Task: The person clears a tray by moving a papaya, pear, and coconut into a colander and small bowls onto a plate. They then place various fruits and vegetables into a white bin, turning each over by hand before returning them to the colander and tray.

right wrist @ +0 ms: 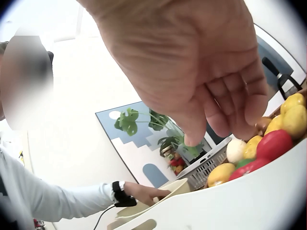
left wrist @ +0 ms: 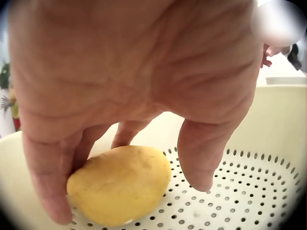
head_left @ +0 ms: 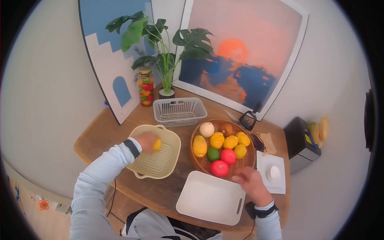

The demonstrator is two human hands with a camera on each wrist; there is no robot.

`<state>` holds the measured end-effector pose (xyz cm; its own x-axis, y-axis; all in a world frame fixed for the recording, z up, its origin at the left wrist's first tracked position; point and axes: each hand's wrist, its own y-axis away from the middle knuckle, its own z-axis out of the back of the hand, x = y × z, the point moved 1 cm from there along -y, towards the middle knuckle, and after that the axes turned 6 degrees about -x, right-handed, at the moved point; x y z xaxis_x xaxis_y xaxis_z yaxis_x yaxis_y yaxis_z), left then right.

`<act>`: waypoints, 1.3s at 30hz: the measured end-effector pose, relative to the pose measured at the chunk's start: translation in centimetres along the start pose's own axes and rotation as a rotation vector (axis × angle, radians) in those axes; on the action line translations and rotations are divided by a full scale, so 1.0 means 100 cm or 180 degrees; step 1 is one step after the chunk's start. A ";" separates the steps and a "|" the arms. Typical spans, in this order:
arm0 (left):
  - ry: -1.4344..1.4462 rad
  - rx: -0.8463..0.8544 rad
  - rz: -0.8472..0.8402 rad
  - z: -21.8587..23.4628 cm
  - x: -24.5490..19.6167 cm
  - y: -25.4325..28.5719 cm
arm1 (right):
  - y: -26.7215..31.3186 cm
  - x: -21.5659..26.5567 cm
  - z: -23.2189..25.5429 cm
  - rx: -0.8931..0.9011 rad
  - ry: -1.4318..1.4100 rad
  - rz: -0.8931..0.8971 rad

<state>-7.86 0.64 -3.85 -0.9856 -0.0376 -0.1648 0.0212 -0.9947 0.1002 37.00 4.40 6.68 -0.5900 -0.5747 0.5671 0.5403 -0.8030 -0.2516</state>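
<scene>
My left hand [head_left: 146, 141] reaches down into a cream colander [head_left: 173, 154] with a perforated bottom. A smooth yellow oval fruit [left wrist: 122, 186] lies under its palm, against the fingers on one side. In the left wrist view the thumb stands apart from the fruit, with a gap between them. My right hand [head_left: 252, 183] hovers over the right end of a white tray [head_left: 210, 198], beside a round wicker basket [head_left: 195, 158]. Its fingers are loosely bent and hold nothing. In the basket are red fruits [head_left: 219, 168], a green fruit [head_left: 213, 154] and several yellow ones [head_left: 200, 146].
Behind the colander stands a grey plastic basket [head_left: 180, 120], near a jar [head_left: 146, 86] and a potted plant [head_left: 166, 93]. A white plate [head_left: 280, 185] with a small white object [head_left: 273, 173] lies at the right. A black-handled tool [head_left: 248, 120] rests behind the wicker basket.
</scene>
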 end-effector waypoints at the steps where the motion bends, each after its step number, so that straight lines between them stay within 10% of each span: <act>1: -0.0150 -0.0052 0.0037 -0.007 -0.003 -0.005 | 0.004 0.011 -0.003 0.0185 -0.0074 0.0030; 7: -0.0208 0.0381 -0.0343 -0.019 -0.014 -0.005 | 0.027 0.027 -0.018 0.0853 -0.0189 0.0449; 14: 0.1227 -0.0101 -0.1080 0.076 -0.067 0.020 | 0.045 0.019 -0.005 0.0800 0.0000 0.0198; 18: 0.1756 0.0884 -0.1673 0.090 -0.157 0.034 | 0.054 0.011 -0.013 0.0634 -0.0112 0.0348; 27: 0.0946 0.3080 -0.1923 -0.021 -0.282 0.010 | 0.073 -0.010 -0.041 0.2130 0.0353 -0.0087; 34: 0.0111 0.1032 -0.2404 -0.033 -0.278 -0.009 | 0.073 -0.018 -0.045 0.1675 0.0475 0.0079; 39: 0.0167 0.1413 -0.2238 -0.026 -0.266 0.000 | 0.061 -0.013 -0.076 0.1802 0.0489 0.0228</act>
<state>18.84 1.36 -1.98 -0.7350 0.5630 -0.3779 -0.6753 -0.6583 0.3326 36.48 -1.00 -1.56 -0.5976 -0.6745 0.4335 0.7932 -0.5764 0.1965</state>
